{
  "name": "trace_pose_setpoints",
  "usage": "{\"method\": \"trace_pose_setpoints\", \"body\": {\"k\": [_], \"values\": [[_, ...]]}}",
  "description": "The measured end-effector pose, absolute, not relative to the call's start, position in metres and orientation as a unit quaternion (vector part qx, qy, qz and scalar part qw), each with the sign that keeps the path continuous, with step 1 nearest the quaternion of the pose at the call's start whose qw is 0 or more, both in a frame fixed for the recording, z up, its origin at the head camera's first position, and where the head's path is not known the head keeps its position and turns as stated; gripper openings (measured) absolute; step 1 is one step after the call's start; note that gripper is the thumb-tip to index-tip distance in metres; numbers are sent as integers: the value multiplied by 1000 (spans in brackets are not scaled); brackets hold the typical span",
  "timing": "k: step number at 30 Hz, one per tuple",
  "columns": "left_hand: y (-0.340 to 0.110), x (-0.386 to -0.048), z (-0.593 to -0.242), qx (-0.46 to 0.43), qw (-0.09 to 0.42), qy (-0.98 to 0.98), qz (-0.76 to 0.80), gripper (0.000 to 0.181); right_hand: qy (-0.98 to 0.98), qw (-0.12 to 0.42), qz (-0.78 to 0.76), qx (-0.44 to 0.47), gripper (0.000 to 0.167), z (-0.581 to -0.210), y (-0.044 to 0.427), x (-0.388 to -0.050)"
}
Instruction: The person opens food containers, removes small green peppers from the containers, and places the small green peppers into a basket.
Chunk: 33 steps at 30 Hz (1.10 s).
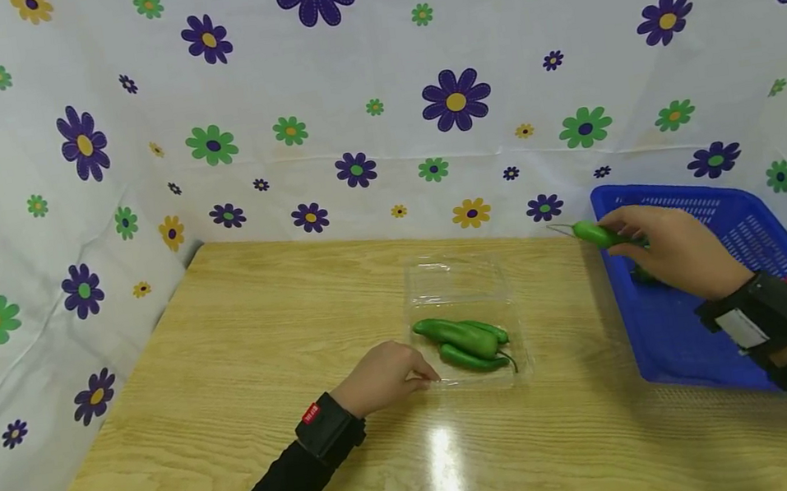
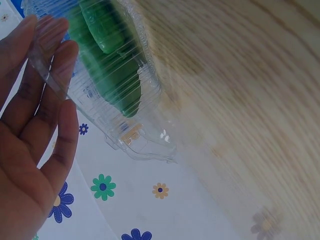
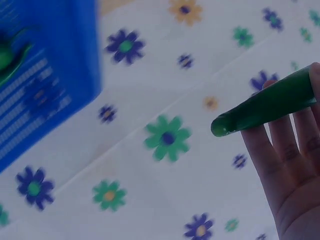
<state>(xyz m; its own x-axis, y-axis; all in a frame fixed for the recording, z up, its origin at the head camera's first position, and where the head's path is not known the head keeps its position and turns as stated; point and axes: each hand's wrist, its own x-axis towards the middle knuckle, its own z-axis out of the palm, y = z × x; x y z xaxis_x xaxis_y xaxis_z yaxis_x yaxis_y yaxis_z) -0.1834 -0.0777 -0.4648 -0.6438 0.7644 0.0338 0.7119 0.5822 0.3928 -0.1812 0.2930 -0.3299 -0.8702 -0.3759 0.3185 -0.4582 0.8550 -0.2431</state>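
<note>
A clear plastic box (image 1: 456, 295) stands on the table with several green peppers (image 1: 467, 339) inside. My left hand (image 1: 385, 379) grips the box's near left corner; in the left wrist view the fingers of that hand (image 2: 42, 110) lie along the clear wall (image 2: 117, 132), with peppers (image 2: 107, 65) behind it. A single green pepper (image 1: 592, 234), its long stem pointing left, is pinched between the thumb and fingers of my right hand (image 1: 673, 248), above the left side of the blue basket (image 1: 700, 338). The right wrist view shows this pepper (image 3: 270, 104) lying across the fingers of the hand (image 3: 295, 170).
Inside the basket, partly hidden beneath my right hand, lies more green pepper (image 1: 642, 276). The basket stands at the table's right side. A white cloth with printed flowers (image 1: 365, 141) rises behind the wooden table (image 1: 240, 324) and along its sides.
</note>
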Motion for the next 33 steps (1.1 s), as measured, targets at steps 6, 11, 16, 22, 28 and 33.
{"method": "trace_pose_setpoints", "body": {"k": [6,11,16,22,28,33], "values": [[-79,-183,-464,413,71,887,193,13,-976,79,128,155,31,-337,343,-199],[-79,-183,-464,418,73,884,199,13,-986,27,110,120,29,-348,369,-207],[-78,-183,-465,417,72,884,200,13,-990,-2,102,94,29,-360,392,-214],[-78,-184,-466,418,76,882,203,14,-992,-29,79,89,24,-379,410,-220],[-78,-185,-469,422,74,881,200,14,-990,-53,70,108,20,-399,417,-225],[-78,-185,-468,422,74,880,203,14,-987,-68,78,123,23,-412,414,-228]]}}
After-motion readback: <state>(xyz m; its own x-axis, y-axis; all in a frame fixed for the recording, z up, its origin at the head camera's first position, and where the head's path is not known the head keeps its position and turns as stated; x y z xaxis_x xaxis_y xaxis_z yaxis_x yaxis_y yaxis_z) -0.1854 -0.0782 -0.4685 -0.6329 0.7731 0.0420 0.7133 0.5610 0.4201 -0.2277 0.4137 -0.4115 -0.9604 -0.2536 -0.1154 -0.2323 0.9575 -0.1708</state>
